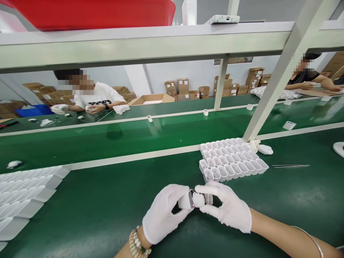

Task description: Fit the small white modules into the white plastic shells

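Observation:
My left hand (168,209), in a white glove, is closed around a small white plastic housing (185,201), held on its side. Facing it, my gloved right hand (225,206) pinches a small part with a white face and dark edges (198,199) between thumb and fingers. The part meets the housing's right-hand end; how deep it sits inside I cannot tell. Just beyond my right hand stand rows of white open-topped housings (231,157), packed side by side. Fingers hide much of both held pieces.
More white housings (29,193) stand in rows at the left. Tweezers (291,166) lie right of the near rows. A green conveyor belt (174,129) crosses ahead, carrying white pieces. A slanted post (279,71) and overhead shelf (134,43) frame the bench. Two people work opposite.

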Tool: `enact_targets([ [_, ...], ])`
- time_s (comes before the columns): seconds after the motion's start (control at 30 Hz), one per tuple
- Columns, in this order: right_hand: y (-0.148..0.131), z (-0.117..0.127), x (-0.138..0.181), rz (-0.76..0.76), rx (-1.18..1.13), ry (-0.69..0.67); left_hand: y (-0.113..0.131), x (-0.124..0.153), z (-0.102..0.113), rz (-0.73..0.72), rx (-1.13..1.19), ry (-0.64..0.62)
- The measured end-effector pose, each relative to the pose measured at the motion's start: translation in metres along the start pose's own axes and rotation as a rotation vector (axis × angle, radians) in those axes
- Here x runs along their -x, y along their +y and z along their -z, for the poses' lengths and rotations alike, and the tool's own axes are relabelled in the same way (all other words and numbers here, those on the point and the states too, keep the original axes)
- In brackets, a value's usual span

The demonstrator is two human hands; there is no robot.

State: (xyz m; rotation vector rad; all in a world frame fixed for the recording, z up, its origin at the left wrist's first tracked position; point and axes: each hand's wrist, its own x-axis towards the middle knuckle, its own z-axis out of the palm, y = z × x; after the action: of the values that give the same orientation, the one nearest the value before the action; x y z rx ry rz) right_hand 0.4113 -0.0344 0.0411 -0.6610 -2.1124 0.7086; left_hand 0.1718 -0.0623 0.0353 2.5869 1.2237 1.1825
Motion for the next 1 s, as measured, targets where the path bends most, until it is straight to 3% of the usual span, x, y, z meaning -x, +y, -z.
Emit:
enact_targets([
  [0.37, 0.000, -0.009, 0.003, -0.005, -0.031, -0.044, 0.006, -0.001, 0.000, -0.014, 0.030, -0.019],
  [0.53, -0.003, -0.007, 0.006, -0.049, -0.071, -0.109, 0.006, 0.001, 0.000, 0.095, 0.115, -0.066],
  [0.73, -0.008, -0.008, 0.005, -0.316, -0.399, -0.146, 0.003, 0.008, -0.003, 0.207, 0.195, -0.011],
  [0.83, -0.007, -0.012, 0.003, -0.435, -0.560, -0.140, 0.006, 0.009, -0.003, 0.208, 0.231, -0.003],
  [1.0, -0.010, -0.014, 0.000, -0.631, -0.794, -0.257, 0.016, 0.007, -0.003, 0.156, 0.339, -0.021],
])
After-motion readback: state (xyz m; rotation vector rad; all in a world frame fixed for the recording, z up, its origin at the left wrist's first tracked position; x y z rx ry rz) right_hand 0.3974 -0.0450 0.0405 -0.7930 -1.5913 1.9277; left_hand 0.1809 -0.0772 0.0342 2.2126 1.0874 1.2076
